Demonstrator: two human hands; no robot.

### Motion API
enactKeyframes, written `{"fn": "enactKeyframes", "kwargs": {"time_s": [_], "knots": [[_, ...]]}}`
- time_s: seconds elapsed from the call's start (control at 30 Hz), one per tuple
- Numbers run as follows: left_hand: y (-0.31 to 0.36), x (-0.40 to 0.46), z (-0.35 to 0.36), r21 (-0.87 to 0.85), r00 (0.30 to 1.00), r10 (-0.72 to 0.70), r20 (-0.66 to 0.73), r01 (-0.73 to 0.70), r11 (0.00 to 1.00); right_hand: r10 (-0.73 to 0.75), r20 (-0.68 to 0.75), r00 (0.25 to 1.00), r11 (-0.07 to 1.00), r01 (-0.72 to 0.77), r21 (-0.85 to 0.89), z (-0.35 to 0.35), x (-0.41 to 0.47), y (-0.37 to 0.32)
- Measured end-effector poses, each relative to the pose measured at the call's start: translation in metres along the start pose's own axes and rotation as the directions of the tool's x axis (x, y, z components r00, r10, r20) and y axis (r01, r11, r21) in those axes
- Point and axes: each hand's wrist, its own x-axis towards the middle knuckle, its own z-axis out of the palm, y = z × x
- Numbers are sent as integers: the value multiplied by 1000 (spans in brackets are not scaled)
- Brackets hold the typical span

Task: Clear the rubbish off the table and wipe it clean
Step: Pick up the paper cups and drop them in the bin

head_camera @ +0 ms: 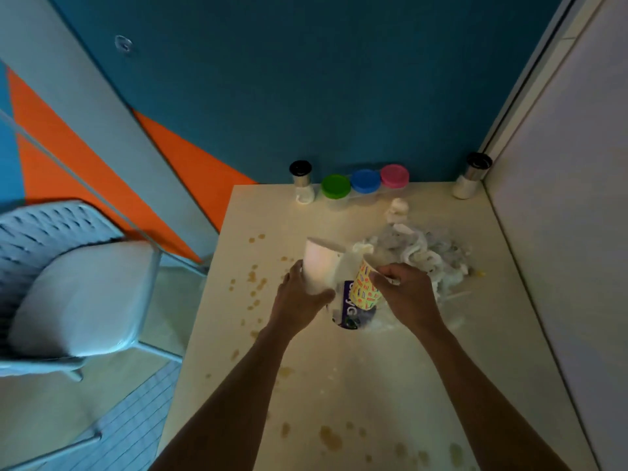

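Counter: pale top, wedged into a corner. Blue wall along the far edge, white panel tight along the right edge. Left edge open to the floor; a grey chair stands just beside it. Near half of the top is bare except for brown spill spots; more spots run up the left side.

Left hand: forearm reaching in from below, fingers curled round the lower part of a white paper cup, held tilted with its mouth toward the far side. Right hand: fingers and thumb pinching the rim of a patterned yellow cup, also tilted. The two cups are close together, with a purple-printed wrapper under them.

Behind the right hand: a heap of crumpled white tissue, with a smaller wad beyond it. Along the far edge: three jars with green lid, blue lid and pink lid, and a shaker left of them. Another shaker in the far right corner.
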Motion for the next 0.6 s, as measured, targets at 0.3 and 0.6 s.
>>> {"fn": "enactKeyframes", "kwargs": {"time_s": [0.3, 0.6], "knots": [[-121, -92, -73, -107, 1000, -2, -17, 0, 994, -65, 85, 994, 996, 70, -57, 100, -93, -65], [-236, -147, -168, -144, 996, -37, -82, 25, 989, -123, 148, 981, 982, 143, -128, 220, -165, -141]]}}
